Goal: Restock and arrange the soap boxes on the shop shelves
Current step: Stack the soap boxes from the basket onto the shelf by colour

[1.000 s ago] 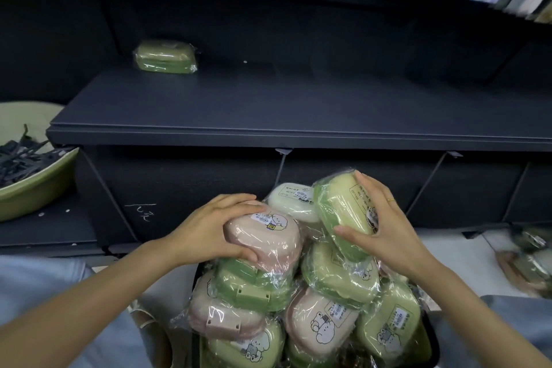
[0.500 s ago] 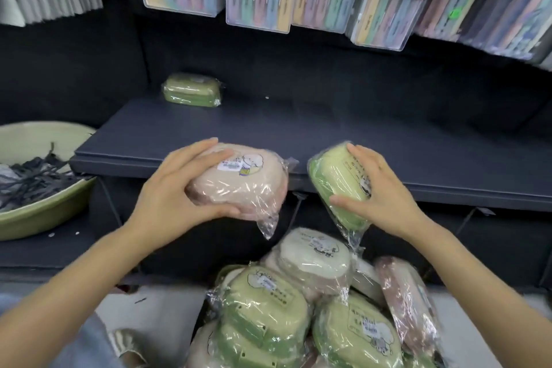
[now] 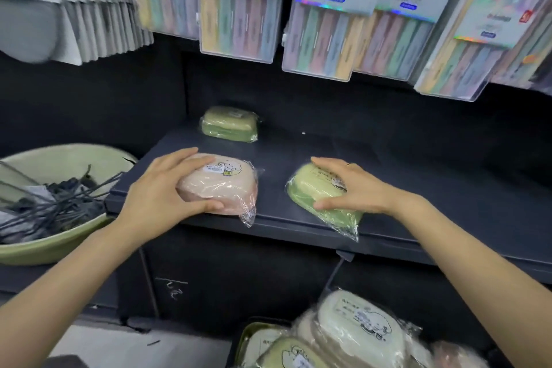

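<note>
Both forearms reach forward and slightly inward over the front edge of the dark shelf (image 3: pixel 298 155). The left hand (image 3: pixel 161 191) grips a pink soap box (image 3: pixel 221 185) in clear wrap near the shelf's front left corner: fingers curled over its far side, thumb pressed along its near side. The right hand (image 3: pixel 355 188) holds a green soap box (image 3: pixel 313 188) at the front edge, further right, tilted with its wrapper tail hanging past the edge; fingers lie spread across its top and the thumb hooks its near side. A second green soap box (image 3: pixel 230 124) lies flat at the shelf's back left. Below the shelf's front edge more wrapped soap boxes (image 3: pixel 352 329) are heaped together. Left of the shelf sits a green basin (image 3: pixel 59 245).
</note>
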